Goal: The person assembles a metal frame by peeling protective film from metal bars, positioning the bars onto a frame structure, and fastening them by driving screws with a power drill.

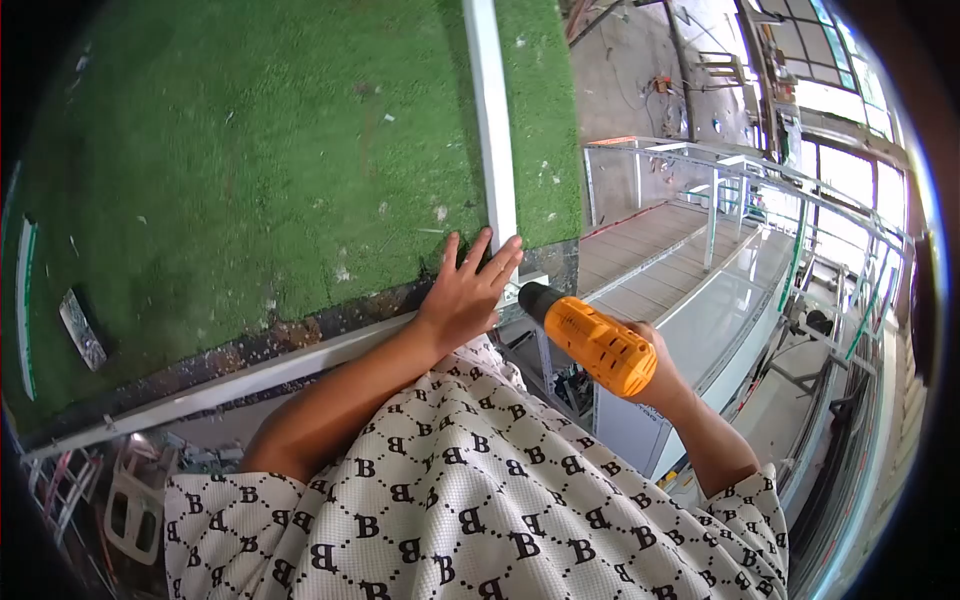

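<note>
My right hand (662,372) is wrapped round the grip of an orange cordless drill (598,345), which hides most of the fingers. Its black chuck points left, at the near end of a long white profile bar (490,120). Right beside that end lies my left hand (465,290), fingers stretched out and spread, with the fingertips over the bar and the green work surface (280,150). A second white bar (270,375) runs along the near edge of the surface, passing under my left forearm and meeting the first bar near the drill tip.
On the green surface at left lie a small silvery strip (82,330) and a narrow white-green strip (27,310). Scraps dot the surface. To the right stands a white metal frame (714,220) with a panelled base. A white plastic chair (135,500) is at lower left.
</note>
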Demonstrator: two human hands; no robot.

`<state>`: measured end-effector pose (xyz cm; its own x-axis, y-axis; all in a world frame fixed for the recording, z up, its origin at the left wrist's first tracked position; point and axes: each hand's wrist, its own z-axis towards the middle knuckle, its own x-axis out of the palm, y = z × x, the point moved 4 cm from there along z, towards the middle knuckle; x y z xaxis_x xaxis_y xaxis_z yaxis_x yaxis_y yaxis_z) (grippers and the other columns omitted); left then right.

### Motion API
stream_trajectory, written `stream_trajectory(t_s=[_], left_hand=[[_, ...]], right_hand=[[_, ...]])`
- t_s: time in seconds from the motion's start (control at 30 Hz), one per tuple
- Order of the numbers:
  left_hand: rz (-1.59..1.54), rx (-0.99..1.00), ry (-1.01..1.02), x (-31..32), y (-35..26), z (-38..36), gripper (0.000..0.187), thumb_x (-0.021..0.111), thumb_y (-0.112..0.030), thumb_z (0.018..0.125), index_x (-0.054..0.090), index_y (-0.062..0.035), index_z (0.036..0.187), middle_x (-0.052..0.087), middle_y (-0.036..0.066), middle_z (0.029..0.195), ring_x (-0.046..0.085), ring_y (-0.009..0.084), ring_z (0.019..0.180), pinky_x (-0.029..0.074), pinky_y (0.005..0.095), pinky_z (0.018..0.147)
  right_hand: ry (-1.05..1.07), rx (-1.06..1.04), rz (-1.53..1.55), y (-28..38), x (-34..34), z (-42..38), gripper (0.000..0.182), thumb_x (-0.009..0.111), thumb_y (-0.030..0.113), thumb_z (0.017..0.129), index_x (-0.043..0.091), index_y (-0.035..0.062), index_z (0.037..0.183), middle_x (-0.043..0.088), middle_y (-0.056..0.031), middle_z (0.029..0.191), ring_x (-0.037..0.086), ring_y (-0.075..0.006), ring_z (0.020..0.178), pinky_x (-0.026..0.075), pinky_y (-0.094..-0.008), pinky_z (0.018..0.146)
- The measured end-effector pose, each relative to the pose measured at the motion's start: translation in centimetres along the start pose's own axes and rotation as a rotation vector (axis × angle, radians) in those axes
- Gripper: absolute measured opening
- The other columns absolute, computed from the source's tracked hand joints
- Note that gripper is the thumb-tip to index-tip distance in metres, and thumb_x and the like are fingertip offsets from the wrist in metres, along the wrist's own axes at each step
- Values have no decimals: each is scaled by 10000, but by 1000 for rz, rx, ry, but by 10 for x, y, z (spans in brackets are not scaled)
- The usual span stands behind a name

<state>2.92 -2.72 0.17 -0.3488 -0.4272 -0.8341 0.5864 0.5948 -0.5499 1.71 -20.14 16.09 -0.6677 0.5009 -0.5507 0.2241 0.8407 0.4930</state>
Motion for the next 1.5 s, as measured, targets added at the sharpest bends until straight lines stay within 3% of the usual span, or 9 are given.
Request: stream_trajectory(t_s=[0.17,0.3,0.4,0.6,0.63,0.67,1.0,1.2,1.5], left_hand=[[34,-22,22,-8,-1,1,858,760,-351,679,426,-79,1421,307,60,1535,345,337,1361,259,612,1079],[15,-6,-6,-5,-11,1,873,744,-377,689,407,-69,1433,307,77,1536,307,352,1384,213,621,1094],[64,7,54,-2,-11,1,874,726,-386,693,401,-52,1433,326,88,1527,291,368,1391,198,629,1096],[167,11,43,12,8,-4,817,714,-411,670,487,-30,1356,425,111,1455,304,416,1378,193,639,1092],[180,28,4,16,16,-8,801,710,-413,668,503,-28,1340,448,115,1436,314,421,1372,196,638,1091],[196,58,-3,18,19,-10,801,710,-413,668,503,-28,1340,448,115,1436,314,421,1372,196,638,1091],[460,-203,59,-15,-39,25,766,701,-393,856,350,-91,1466,429,165,1460,395,346,1349,296,483,1106],[-1285,-753,-186,35,-148,154,593,585,-256,961,343,-36,1456,454,155,1422,432,254,1293,377,384,1038],[-977,-272,478,125,-213,339,476,610,-296,943,505,4,1296,608,142,1201,592,296,1104,450,422,974]], right_hand=[[-80,-22,-6,33,-8,-34,638,776,252,662,597,44,1238,677,-184,860,666,-344,780,536,-390,705],[-451,-214,455,15,-15,-84,449,806,157,675,631,17,1065,673,-154,850,650,-291,726,521,-372,708],[-585,-452,234,23,-23,-69,281,783,109,725,645,14,950,677,-119,873,649,-248,750,521,-339,716],[-741,-676,631,11,0,0,417,736,96,785,604,11,1171,669,-111,1098,631,-195,977,488,-314,895],[-657,-766,797,12,-2,7,369,690,163,845,624,64,1194,632,-101,1223,596,-285,1115,453,-359,970],[-812,-853,604,15,-12,10,474,739,84,763,587,6,1204,671,-104,1112,626,-175,978,490,-301,891],[-315,-1052,1038,-89,-98,71,414,703,47,814,582,6,1207,675,-80,1106,620,-156,966,490,-287,858],[-273,-1014,1132,-213,-139,77,428,706,81,850,565,0,1246,662,-75,1170,616,-151,1005,479,-267,867],[-457,-747,1245,-357,-215,9,352,672,124,880,601,31,1212,655,-81,1165,598,-146,1072,459,-277,937]])
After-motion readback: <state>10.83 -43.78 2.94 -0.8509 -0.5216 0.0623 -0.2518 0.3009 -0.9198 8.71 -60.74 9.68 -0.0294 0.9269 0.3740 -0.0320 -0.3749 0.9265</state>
